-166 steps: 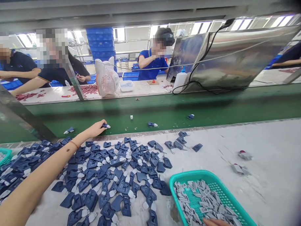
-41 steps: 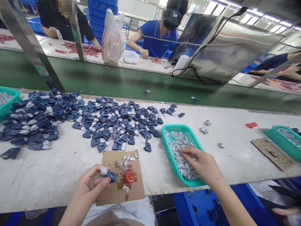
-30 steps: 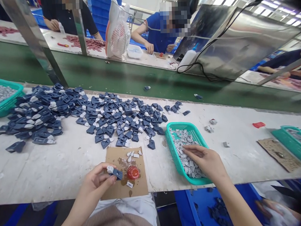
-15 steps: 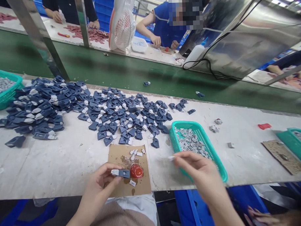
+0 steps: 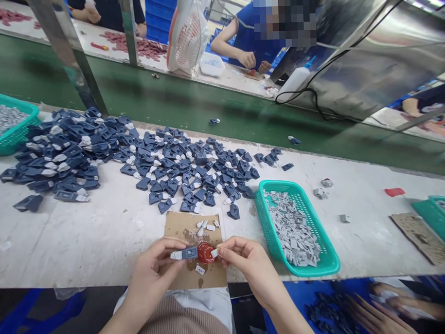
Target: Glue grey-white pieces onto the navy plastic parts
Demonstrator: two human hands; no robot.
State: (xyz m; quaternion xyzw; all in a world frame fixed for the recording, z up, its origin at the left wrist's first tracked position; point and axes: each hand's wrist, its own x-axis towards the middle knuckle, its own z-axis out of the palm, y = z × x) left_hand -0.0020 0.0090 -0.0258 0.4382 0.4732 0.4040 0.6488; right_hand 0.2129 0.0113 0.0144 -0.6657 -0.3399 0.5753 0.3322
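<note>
1. In the head view, the left hand (image 5: 158,266) grips a navy part (image 5: 191,253) between thumb and fingers. The part is flat, moulded and plastic-looking, with a recess on top and a lumpy white tip (image 5: 176,255) at its left end.
2. The right hand (image 5: 248,263) pinches a small pale chip (image 5: 214,253) at the right edge of a glossy red dish (image 5: 204,254); whether chip and dish touch cannot be told.
3. The dish, round and wet-looking, sits on matte brown cardboard (image 5: 179,227) stained with dark spots. Slim grey pieces (image 5: 201,226) lie on its far half, and a framed oblong piece (image 5: 200,269) nearer.
4. Right of the cardboard stands a teal basket (image 5: 302,270) with perforated plastic walls, holding many angular grey clips (image 5: 293,228).
5. Beyond the cardboard, navy parts with white tips spread over the scuffed white table (image 5: 101,239), rising to a heap (image 5: 61,153) at far left.
6. Farther off runs a smooth green belt (image 5: 162,103), two parts lying on it.
7. At near right, a co-worker's blurred hands (image 5: 377,312) are over a blue crate (image 5: 286,316) containing dark parts.
</note>
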